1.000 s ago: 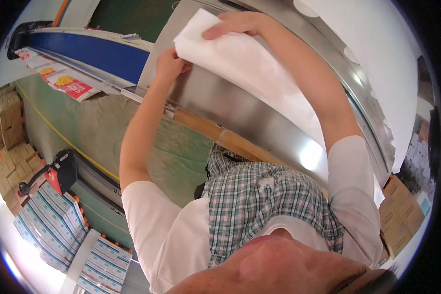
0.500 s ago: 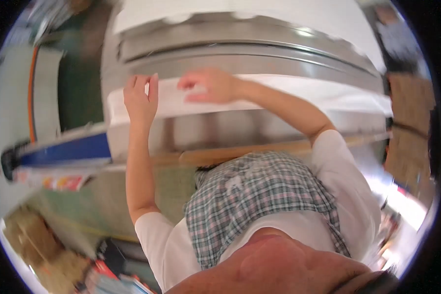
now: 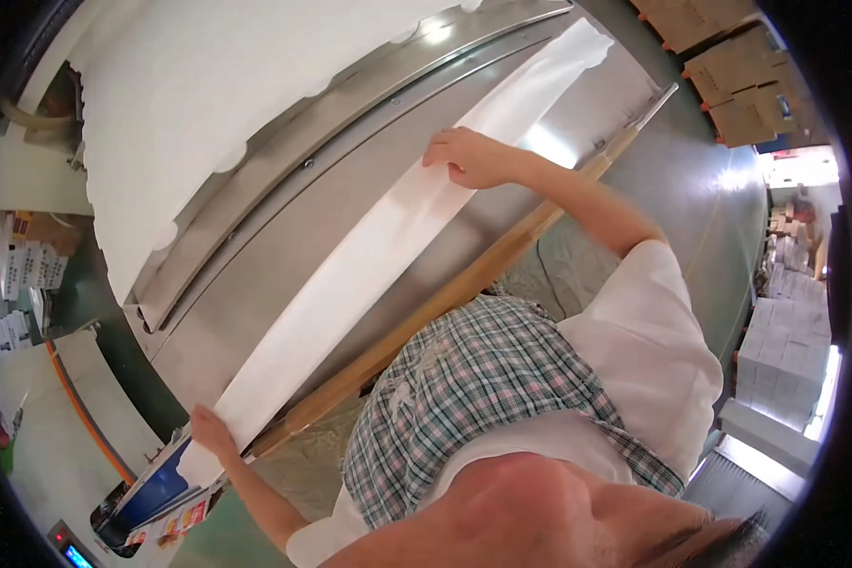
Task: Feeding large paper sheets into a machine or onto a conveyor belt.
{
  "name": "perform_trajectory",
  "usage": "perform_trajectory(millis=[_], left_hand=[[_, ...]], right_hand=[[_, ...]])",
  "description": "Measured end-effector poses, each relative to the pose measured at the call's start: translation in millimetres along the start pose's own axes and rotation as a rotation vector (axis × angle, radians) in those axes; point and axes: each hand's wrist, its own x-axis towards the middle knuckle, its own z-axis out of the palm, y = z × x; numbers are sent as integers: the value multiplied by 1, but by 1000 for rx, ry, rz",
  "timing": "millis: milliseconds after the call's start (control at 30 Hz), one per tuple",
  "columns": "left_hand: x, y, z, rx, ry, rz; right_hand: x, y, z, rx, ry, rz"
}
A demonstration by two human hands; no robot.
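A long, narrow white strip (image 3: 322,303), soft-looking like a sheet of dough or cloth, runs slantwise over the metal worktop (image 3: 284,256). My right hand (image 3: 473,158) is closed on its upper part, with fingers bent over the far edge and thumb tucked toward them. Down at the left end, my left hand (image 3: 214,434) lies across the strip, its fingers curled at the far edge and its thumb hidden. Farther off, a broad white sheet (image 3: 180,104) with a scalloped edge covers the surface beyond a metal ledge.
A wooden rail (image 3: 417,327) borders the worktop on my side. Beyond its left end is a blue panel (image 3: 161,488). Brown cartons (image 3: 743,85) are piled at the upper right, white boxes (image 3: 784,350) at the right.
My view has turned, so the worktop now slants. My hands have moved far apart along the strip; the right one has closed on it and the left one has reached its left end.
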Motion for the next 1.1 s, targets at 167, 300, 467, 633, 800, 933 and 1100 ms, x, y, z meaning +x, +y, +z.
perform_trajectory(millis=[167, 300, 467, 633, 800, 933, 1100], left_hand=[[10, 66, -23, 327, -48, -197], [15, 184, -7, 2, -132, -158], [2, 273, -15, 111, -189, -263], [-1, 264, 0, 163, -174, -306], [-2, 260, 2, 213, -171, -337], [3, 271, -6, 227, -228, -341], [5, 281, -14, 209, -250, -358]], right_hand=[[2, 43, -13, -147, -98, -164], [11, 66, -3, -224, -36, -276], [3, 75, -17, -91, -58, -269], [-33, 119, -48, -125, -58, -95], [-74, 205, -80, -378, 127, 331], [-115, 300, -114, -454, 485, 570], [-175, 418, -147, -549, 786, 864]])
